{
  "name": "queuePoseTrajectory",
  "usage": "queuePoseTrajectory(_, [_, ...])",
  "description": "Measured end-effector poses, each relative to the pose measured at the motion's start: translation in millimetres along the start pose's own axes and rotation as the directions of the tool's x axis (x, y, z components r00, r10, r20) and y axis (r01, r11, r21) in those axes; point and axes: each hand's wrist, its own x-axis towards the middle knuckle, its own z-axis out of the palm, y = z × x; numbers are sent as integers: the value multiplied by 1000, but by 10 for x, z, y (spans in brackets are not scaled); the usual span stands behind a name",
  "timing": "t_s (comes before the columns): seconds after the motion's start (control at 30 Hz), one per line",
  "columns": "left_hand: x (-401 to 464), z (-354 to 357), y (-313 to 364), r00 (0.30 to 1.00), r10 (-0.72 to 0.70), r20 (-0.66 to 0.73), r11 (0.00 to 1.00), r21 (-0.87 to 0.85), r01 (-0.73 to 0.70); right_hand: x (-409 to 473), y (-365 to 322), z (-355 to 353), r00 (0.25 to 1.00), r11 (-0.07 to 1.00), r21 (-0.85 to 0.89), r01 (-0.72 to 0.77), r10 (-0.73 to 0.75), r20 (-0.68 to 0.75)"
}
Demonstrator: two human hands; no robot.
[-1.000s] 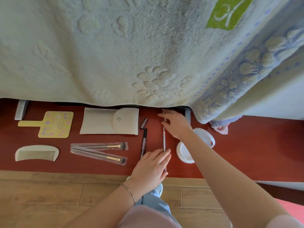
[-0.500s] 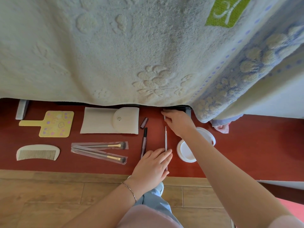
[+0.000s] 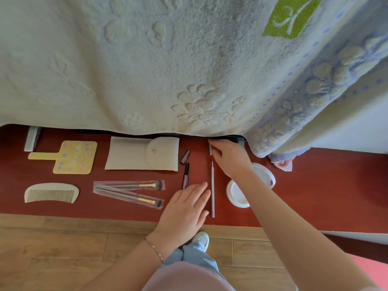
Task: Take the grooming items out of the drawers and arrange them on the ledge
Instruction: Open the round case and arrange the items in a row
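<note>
Grooming items lie in rows on the red ledge [image 3: 315, 196]: a yellow hand mirror [image 3: 73, 157], a white comb [image 3: 51, 193], a pale pouch [image 3: 142, 154], two wrapped brushes [image 3: 130, 192], a dark uncapped liner [image 3: 185, 175] with its cap [image 3: 185, 157], and a thin pale pen [image 3: 212, 190]. My right hand [image 3: 231, 158] pinches a small pale cap [image 3: 210, 148] just beyond the pen's tip. My left hand [image 3: 184, 208] rests flat on the ledge beside the pen, fingers straight.
A large pale towel [image 3: 168, 70] hangs over the back of the ledge and hides what is behind. An open white compact [image 3: 239, 194] lies right of the pen, under my right forearm. Wooden floor [image 3: 63, 248] runs along the ledge's front edge.
My right hand has drawn the small cap away from the pen's tip, towards the towel. The pen now lies uncapped. My left hand stays put.
</note>
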Motion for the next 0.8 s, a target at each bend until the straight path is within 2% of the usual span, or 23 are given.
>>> queuePoseTrajectory(0.07, [-71,-36,-92,998,-60,-12,998,26,61,-38,-130,37,999,998,43,44,-43,-29])
queuePoseTrajectory(0.17, [-169,-55,-195,995,-95,30,995,31,94,-9,-335,160,993,995,20,99,-100,59])
queuePoseTrajectory(0.33, [-260,-31,-234,993,-79,87,997,31,77,110,-545,312,982,991,-112,70,-49,182])
queuePoseTrajectory(0.43, [-257,-36,-215,992,-85,95,996,16,84,117,-580,352,981,980,-176,94,-60,186])
queuePoseTrajectory(0.8, [-209,34,-48,994,8,113,999,-43,-3,257,-284,203,955,967,-232,104,-32,294])
